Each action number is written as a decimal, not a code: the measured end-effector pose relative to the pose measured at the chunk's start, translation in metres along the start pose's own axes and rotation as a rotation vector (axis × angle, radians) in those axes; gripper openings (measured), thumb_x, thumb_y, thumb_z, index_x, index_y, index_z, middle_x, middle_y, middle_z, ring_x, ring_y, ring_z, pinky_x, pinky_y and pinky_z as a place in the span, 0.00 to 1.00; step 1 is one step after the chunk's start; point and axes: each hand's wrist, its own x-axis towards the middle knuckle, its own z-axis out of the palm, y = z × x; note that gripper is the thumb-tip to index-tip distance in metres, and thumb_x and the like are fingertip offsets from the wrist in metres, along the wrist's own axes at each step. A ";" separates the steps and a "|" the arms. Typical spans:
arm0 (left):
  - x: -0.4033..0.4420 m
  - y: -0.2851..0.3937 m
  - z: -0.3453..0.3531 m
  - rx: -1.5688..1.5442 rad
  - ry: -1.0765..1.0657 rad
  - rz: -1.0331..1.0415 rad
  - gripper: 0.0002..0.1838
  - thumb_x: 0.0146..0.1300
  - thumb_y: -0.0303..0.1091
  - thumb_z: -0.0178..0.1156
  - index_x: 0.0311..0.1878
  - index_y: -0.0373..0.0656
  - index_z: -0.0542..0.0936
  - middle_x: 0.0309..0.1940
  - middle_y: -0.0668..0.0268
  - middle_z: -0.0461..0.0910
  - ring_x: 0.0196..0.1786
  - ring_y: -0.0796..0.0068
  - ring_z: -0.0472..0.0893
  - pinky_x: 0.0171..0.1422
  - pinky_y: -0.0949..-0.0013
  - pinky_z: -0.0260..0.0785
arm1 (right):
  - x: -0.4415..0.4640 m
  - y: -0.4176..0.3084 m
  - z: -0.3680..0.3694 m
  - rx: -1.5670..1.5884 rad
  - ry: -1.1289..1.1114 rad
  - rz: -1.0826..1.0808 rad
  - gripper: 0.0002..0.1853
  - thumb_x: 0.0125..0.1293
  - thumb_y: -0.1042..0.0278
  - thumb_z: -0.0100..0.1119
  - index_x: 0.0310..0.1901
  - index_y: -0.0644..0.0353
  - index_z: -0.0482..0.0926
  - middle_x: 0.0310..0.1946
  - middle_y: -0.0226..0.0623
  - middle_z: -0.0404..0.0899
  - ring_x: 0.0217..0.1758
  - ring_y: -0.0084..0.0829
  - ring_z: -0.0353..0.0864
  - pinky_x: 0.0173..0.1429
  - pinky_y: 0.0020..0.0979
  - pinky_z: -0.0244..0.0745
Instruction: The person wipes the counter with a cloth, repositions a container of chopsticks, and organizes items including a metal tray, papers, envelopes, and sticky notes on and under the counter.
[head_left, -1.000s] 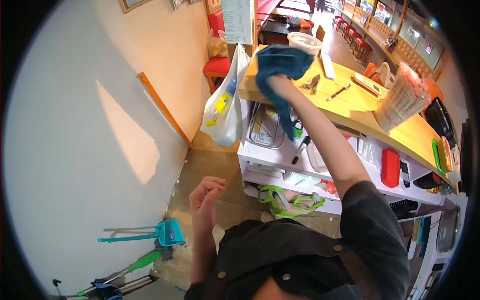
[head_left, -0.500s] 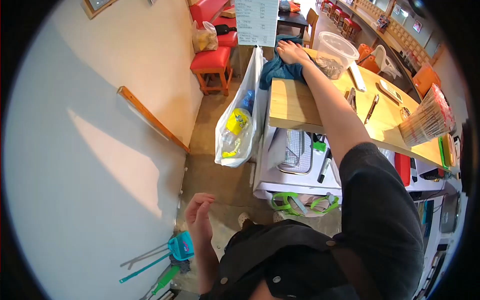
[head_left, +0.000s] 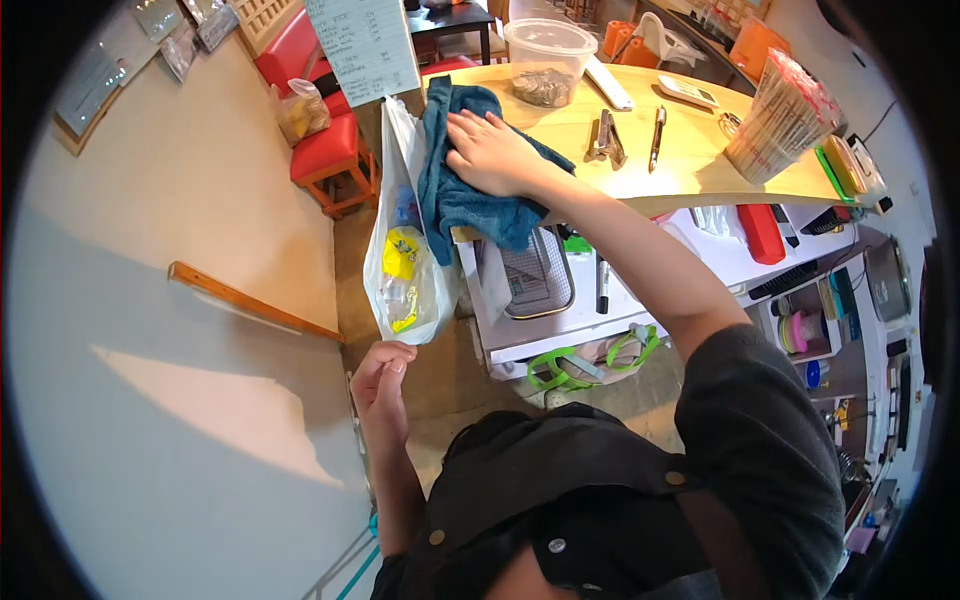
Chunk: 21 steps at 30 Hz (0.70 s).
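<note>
On the wooden counter (head_left: 690, 140), my right hand (head_left: 495, 155) presses down on a crumpled dark blue cloth (head_left: 460, 205), which hangs over the counter's left front corner. My left hand (head_left: 382, 385) is held low on the left, its fingers curled together with nothing visible in them. Its fingertips appear just below the bottom of a white plastic bag (head_left: 435, 290); whether they touch it I cannot tell. Yellow and blue wrappers and clear plastic show inside the bag. Beyond my right hand stands a clear plastic tub (head_left: 548, 65) with coins in it.
The counter also bears a stapler (head_left: 606, 138), a pen (head_left: 657, 138), a calculator (head_left: 688, 92) and a container of wrapped straws (head_left: 785, 125). Below are a mesh basket (head_left: 538, 275) and a marker (head_left: 603, 285) on a shelf. A handwritten list (head_left: 362, 45) and red stool (head_left: 328, 150) are beyond.
My right hand has drawn the cloth nearer across the counter, over its front corner. The view has shifted, and my left hand now appears closer to the bag.
</note>
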 end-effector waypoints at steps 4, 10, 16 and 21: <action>0.003 0.016 0.004 0.121 0.020 0.036 0.05 0.62 0.24 0.52 0.33 0.34 0.76 0.37 0.62 0.76 0.43 0.76 0.74 0.53 0.73 0.64 | 0.064 0.022 0.003 -0.095 -0.121 0.147 0.31 0.67 0.53 0.32 0.65 0.65 0.62 0.71 0.46 0.55 0.75 0.48 0.51 0.74 0.53 0.45; -0.034 0.001 -0.016 0.028 0.271 -0.020 0.05 0.62 0.24 0.52 0.33 0.35 0.77 0.37 0.62 0.76 0.44 0.75 0.74 0.55 0.72 0.63 | 0.133 0.069 0.031 -0.234 -0.119 0.157 0.27 0.68 0.53 0.29 0.67 0.48 0.64 0.72 0.31 0.55 0.75 0.45 0.50 0.73 0.54 0.46; -0.048 0.000 -0.004 0.111 0.270 -0.025 0.05 0.62 0.24 0.52 0.35 0.34 0.78 0.36 0.65 0.77 0.42 0.77 0.75 0.53 0.75 0.64 | 0.127 0.068 0.033 -0.330 -0.197 0.047 0.26 0.69 0.51 0.33 0.65 0.51 0.67 0.71 0.34 0.56 0.75 0.45 0.51 0.73 0.53 0.48; -0.025 -0.011 0.066 0.395 -0.186 -0.026 0.06 0.60 0.26 0.59 0.40 0.35 0.79 0.36 0.64 0.78 0.39 0.75 0.77 0.47 0.74 0.68 | 0.061 0.050 0.020 -0.163 -0.056 -0.149 0.23 0.63 0.58 0.45 0.58 0.58 0.73 0.68 0.39 0.63 0.71 0.43 0.60 0.70 0.50 0.57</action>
